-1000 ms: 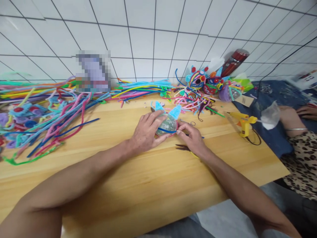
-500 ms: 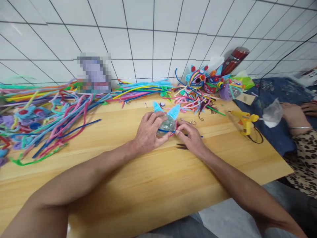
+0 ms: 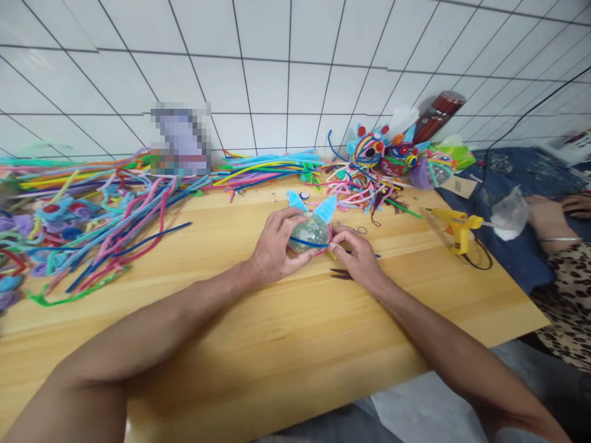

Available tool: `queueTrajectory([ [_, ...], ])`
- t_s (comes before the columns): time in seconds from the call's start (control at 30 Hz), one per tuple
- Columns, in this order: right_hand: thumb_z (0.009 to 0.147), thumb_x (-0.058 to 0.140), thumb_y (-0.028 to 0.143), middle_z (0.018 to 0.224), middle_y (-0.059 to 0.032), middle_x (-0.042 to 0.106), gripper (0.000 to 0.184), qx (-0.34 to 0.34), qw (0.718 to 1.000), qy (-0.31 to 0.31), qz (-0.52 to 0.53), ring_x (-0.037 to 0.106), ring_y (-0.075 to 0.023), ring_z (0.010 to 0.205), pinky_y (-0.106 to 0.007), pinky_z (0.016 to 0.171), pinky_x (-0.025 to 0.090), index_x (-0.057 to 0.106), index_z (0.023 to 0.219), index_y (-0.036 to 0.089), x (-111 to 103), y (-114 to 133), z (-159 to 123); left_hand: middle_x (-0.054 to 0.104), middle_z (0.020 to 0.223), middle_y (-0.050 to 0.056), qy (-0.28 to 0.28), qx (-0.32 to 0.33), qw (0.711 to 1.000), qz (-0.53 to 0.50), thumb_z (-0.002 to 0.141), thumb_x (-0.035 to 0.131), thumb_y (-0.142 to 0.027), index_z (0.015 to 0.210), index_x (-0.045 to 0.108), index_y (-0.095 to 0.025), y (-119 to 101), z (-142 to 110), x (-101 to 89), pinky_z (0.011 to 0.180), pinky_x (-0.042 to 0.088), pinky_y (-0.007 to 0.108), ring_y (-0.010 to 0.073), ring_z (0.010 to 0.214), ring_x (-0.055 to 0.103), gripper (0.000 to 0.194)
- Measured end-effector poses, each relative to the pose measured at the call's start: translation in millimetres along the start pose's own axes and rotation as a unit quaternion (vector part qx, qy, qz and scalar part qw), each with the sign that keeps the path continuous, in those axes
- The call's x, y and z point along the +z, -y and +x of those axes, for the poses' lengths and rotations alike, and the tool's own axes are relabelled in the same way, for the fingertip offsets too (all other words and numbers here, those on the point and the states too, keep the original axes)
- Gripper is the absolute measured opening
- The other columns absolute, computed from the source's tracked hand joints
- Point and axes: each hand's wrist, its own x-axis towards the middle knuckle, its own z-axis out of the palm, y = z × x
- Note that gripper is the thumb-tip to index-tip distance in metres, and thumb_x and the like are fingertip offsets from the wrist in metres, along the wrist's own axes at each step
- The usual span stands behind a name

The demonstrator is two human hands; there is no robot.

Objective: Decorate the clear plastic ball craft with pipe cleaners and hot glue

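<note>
A clear, rounded plastic ball [image 3: 313, 230] sits between my hands, with two light-blue pipe-cleaner ears [image 3: 327, 209] on top. A dark-blue pipe cleaner [image 3: 302, 242] runs across its front, and a red one shows along its edge. My left hand [image 3: 277, 243] is closed around the ball's left side, thumb below. At the right side, my right hand [image 3: 355, 253] pinches the end of the blue pipe cleaner between thumb and finger. Dark scissors [image 3: 340, 274] lie partly under my right hand.
Colourful pipe cleaners [image 3: 138, 209] are heaped at the left and along the wall. Decorated balls [image 3: 369, 147] and a red thermos [image 3: 438, 117] stand at the back right. A yellow glue gun [image 3: 459, 227] lies near another person's arm [image 3: 547, 221].
My left fingers have shifted slightly, so more of the ball and of the blue pipe cleaner across its front shows. My right hand keeps its pinch at the ball's right side.
</note>
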Motion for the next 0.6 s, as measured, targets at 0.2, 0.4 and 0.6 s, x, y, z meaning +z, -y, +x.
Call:
queueTrajectory([
  [0.2,0.093,0.068,0.031,0.117,-0.0053,0.079,0.013,0.015,1.000,0.001,-0.004,0.072,-0.0269,0.115,-0.045,0.102,0.053,0.066,0.081,0.027,-1,-4,-1,0.062,0.119,0.010,-0.064,-0.205,0.966,-0.140,0.102,0.054,-0.048,0.116,0.055,-0.022,10,0,-5.2,0.090,0.054,0.038,0.0235,0.110,0.062,0.029],
  [0.4,0.093,0.069,0.034,0.117,-0.0052,0.079,0.013,0.023,0.999,0.001,-0.023,0.072,-0.0276,0.114,-0.045,0.101,0.052,0.067,0.082,0.028,-2,-11,-2,0.068,0.098,0.005,0.061,-0.314,0.921,-0.223,0.104,0.045,-0.065,0.101,0.063,-0.019,21,13,-18.3,0.088,0.050,0.036,0.0209,0.091,0.061,0.049],
  [0.6,0.093,0.069,0.034,0.118,-0.0062,0.079,0.013,0.027,0.999,0.005,-0.026,0.072,-0.0276,0.115,-0.046,0.102,0.051,0.067,0.082,0.027,-2,-8,-2,0.070,0.132,0.012,0.160,-0.304,0.884,-0.318,0.091,0.063,-0.075,0.129,0.064,-0.017,31,17,-19.7,0.094,0.055,0.038,0.0284,0.113,0.067,0.069],
])
